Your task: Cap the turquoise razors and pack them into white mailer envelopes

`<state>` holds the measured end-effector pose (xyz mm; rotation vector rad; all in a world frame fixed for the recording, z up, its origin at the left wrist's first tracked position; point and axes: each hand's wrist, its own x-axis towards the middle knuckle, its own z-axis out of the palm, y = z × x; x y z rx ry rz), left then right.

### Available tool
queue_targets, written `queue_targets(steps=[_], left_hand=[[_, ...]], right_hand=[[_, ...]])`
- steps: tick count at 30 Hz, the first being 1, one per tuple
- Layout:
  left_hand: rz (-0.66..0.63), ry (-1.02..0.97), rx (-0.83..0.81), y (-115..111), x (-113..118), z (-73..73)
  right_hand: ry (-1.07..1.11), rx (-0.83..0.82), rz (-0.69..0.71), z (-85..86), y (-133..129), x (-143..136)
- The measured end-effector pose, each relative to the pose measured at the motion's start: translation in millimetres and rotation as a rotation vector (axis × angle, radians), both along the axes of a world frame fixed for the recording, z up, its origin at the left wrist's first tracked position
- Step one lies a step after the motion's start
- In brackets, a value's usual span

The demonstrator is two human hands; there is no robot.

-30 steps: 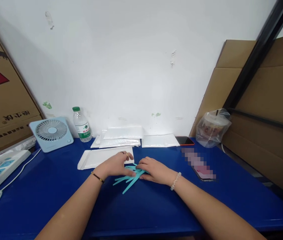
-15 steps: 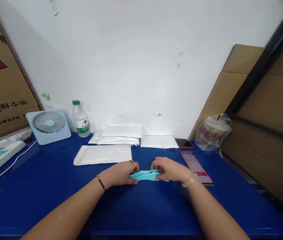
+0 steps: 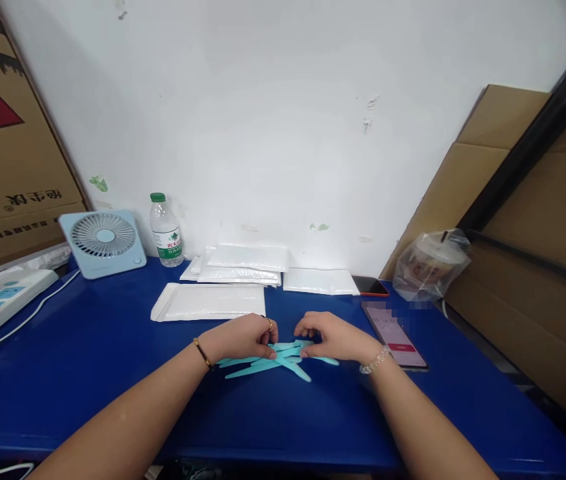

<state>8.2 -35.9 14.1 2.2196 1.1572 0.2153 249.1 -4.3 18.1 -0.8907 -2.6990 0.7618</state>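
Several slim, flat teal sticks (image 3: 267,365) with tapered ends lie crossed in a loose fan on the blue table. My left hand (image 3: 246,337) is at their left side, fingers curled and thumb against the sticks, some of which pass beneath the palm. On the other side my right hand (image 3: 330,335) has bent fingers, with a gap between thumb and fingertips, and nothing is plainly pinched there. A few stick ends show below this hand. Their exact kind is too small to make out.
Behind the hands lie a white padded envelope (image 3: 213,302), a stack of envelopes (image 3: 247,257) and another envelope (image 3: 320,281). A lit phone (image 3: 395,337), a dark phone (image 3: 373,287) and a bagged drink cup (image 3: 430,267) stand right; a bottle (image 3: 167,233), fan (image 3: 105,243) and power strip (image 3: 5,300) left.
The teal sticks went from a tight, level bundle between both hands to a spread, crossed fan. My right thumb and fingers have loosened from them. The view has shifted slightly.
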Motion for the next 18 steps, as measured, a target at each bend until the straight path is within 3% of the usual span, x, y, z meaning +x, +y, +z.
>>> queue_targets(steps=[5, 11, 18], left_hand=[[-0.004, -0.023, 0.000, 0, 2, -1.0], [-0.018, -0.016, -0.007, 0, 1, 1.4], [0.114, -0.012, 0.267, 10, -2, -0.8]], right_hand=[[0.072, 0.037, -0.005, -12.2, -1, -18], [0.140, -0.076, -0.011, -17.7, 0, -23], [0.268, -0.019, -0.164, -21.8, 14, -16]])
